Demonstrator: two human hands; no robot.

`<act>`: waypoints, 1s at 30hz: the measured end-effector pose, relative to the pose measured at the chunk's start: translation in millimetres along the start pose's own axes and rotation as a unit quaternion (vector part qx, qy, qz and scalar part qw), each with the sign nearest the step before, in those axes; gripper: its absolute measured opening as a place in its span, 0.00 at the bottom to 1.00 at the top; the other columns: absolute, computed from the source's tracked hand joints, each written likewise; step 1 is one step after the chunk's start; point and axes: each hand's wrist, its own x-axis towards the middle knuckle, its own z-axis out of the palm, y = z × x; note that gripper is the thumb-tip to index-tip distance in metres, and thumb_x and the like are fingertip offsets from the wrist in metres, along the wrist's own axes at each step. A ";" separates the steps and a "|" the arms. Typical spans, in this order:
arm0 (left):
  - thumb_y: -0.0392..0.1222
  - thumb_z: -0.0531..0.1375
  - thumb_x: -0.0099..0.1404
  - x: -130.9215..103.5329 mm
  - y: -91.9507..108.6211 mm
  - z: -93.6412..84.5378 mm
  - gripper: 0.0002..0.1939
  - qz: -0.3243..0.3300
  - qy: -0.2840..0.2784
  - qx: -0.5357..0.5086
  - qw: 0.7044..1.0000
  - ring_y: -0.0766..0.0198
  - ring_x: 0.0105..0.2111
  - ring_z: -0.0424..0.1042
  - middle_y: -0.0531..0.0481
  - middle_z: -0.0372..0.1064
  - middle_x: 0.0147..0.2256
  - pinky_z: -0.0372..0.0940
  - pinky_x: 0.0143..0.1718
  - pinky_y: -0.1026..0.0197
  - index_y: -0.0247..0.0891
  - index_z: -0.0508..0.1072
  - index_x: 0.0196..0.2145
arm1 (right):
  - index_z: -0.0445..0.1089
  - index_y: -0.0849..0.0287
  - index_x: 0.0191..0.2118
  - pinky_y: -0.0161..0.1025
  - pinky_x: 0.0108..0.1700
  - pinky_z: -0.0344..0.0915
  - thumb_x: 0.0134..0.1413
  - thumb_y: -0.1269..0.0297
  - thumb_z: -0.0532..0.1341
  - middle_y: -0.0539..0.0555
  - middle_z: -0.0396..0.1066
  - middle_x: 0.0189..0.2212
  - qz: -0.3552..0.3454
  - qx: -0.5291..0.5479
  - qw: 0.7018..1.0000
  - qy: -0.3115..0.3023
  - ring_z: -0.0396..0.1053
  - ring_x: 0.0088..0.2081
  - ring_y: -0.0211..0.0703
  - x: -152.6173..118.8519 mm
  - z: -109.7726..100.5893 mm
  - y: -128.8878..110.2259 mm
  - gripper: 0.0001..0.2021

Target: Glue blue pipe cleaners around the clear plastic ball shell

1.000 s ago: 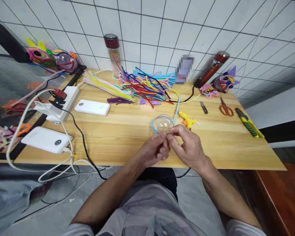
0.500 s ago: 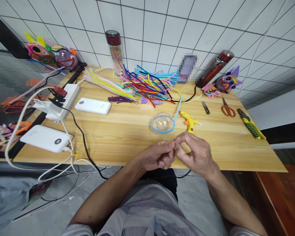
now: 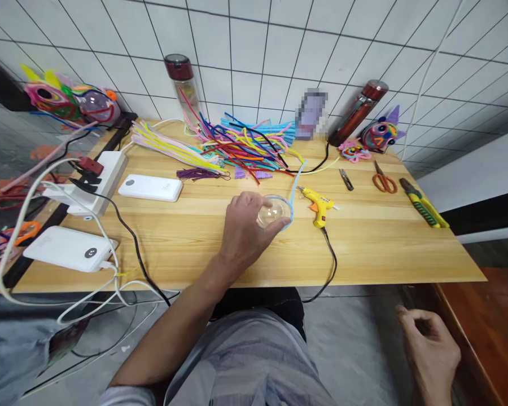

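Note:
My left hand (image 3: 246, 224) reaches over a clear plastic dome (image 3: 272, 214) lying on the table, thumb and fingers closed around its near side. A light blue pipe cleaner (image 3: 295, 189) circles the dome's rim, and its loose end points away toward the back. Off the table's front right side, my right hand (image 3: 432, 347) hangs above the floor with thumb and fingers curled into a pinch; whatever may be in it is too small to make out. A yellow glue gun (image 3: 320, 207) lies just right of the dome.
Behind the dome are piled colourful pipe cleaners (image 3: 245, 141). Wire clippers (image 3: 346, 179), scissors (image 3: 383, 179) and pliers (image 3: 423, 204) lie at the right. White power banks (image 3: 150, 187), a power strip (image 3: 105, 183) and looping cables occupy the left. A glass bottle (image 3: 184, 84) stands by the wall.
My hands have parted from their shared pinch. The left moved forward onto the dome; the right swung down and right, beyond the table edge. The view shifted slightly.

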 end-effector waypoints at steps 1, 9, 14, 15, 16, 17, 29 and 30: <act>0.50 0.79 0.58 5.0 -4.1 4.8 0.24 0.007 -0.023 0.042 0.999 0.42 0.59 0.75 0.38 0.79 0.54 0.68 0.63 0.42 0.41 0.80 0.48 | 0.75 0.50 0.32 0.51 0.33 0.71 0.46 0.50 0.74 0.52 0.75 0.26 0.042 0.006 0.999 0.018 0.73 0.28 0.50 -1.0 1.5 4.3 0.13; 0.50 0.71 0.67 21.7 -32.4 12.9 0.36 -0.034 -0.151 -0.018 0.988 0.43 0.70 0.68 0.33 0.71 0.68 0.64 0.73 0.40 0.36 0.69 0.68 | 0.80 0.54 0.40 0.58 0.57 0.75 0.49 0.44 0.74 0.58 0.84 0.41 0.035 0.093 0.991 -0.090 0.81 0.46 0.59 16.7 43.3 -46.6 0.20; 0.53 0.72 0.61 22.3 -34.6 -1.7 0.38 -0.128 -0.124 -0.116 0.977 0.41 0.65 0.72 0.35 0.71 0.66 0.69 0.67 0.39 0.39 0.70 0.65 | 0.81 0.52 0.44 0.50 0.53 0.77 0.60 0.46 0.72 0.57 0.84 0.43 -0.062 0.160 0.958 -0.230 0.81 0.46 0.53 35.6 82.6 -104.7 0.15; 0.54 0.72 0.61 21.6 -33.2 -4.2 0.39 -0.149 -0.121 -0.141 0.971 0.41 0.63 0.73 0.35 0.70 0.66 0.70 0.65 0.39 0.39 0.70 0.65 | 0.80 0.51 0.46 0.50 0.54 0.78 0.62 0.46 0.72 0.57 0.84 0.45 -0.073 0.176 0.947 -0.257 0.81 0.47 0.53 38.8 91.6 -117.9 0.15; 0.56 0.72 0.61 20.7 -31.3 -6.5 0.40 -0.168 -0.120 -0.169 0.964 0.41 0.62 0.74 0.35 0.70 0.66 0.71 0.63 0.40 0.40 0.69 0.66 | 0.80 0.50 0.48 0.51 0.56 0.77 0.62 0.46 0.72 0.57 0.84 0.47 -0.083 0.192 0.934 -0.289 0.81 0.49 0.53 41.7 100.7 -131.1 0.16; 0.57 0.72 0.60 19.6 -29.2 -8.6 0.40 -0.184 -0.120 -0.201 0.955 0.41 0.61 0.75 0.35 0.69 0.67 0.72 0.61 0.41 0.40 0.69 0.66 | 0.79 0.50 0.51 0.52 0.59 0.77 0.62 0.45 0.72 0.58 0.83 0.51 -0.093 0.212 0.918 -0.322 0.81 0.52 0.54 44.1 109.7 -144.1 0.18; 0.61 0.74 0.61 8.6 -15.2 -19.1 0.42 -0.197 -0.158 -0.447 0.858 0.36 0.70 0.67 0.34 0.61 0.72 0.67 0.67 0.37 0.46 0.66 0.65 | 0.68 0.44 0.67 0.63 0.72 0.70 0.58 0.40 0.76 0.60 0.70 0.71 -0.110 0.339 0.823 -0.443 0.68 0.73 0.61 37.2 169.0 -217.9 0.37; 0.61 0.75 0.60 8.8 -14.7 -19.4 0.42 -0.195 -0.163 -0.454 0.854 0.36 0.71 0.65 0.34 0.61 0.73 0.65 0.68 0.36 0.46 0.65 0.65 | 0.69 0.44 0.67 0.63 0.71 0.71 0.59 0.41 0.76 0.59 0.71 0.70 -0.116 0.339 0.825 -0.437 0.69 0.72 0.61 36.0 168.9 -218.5 0.35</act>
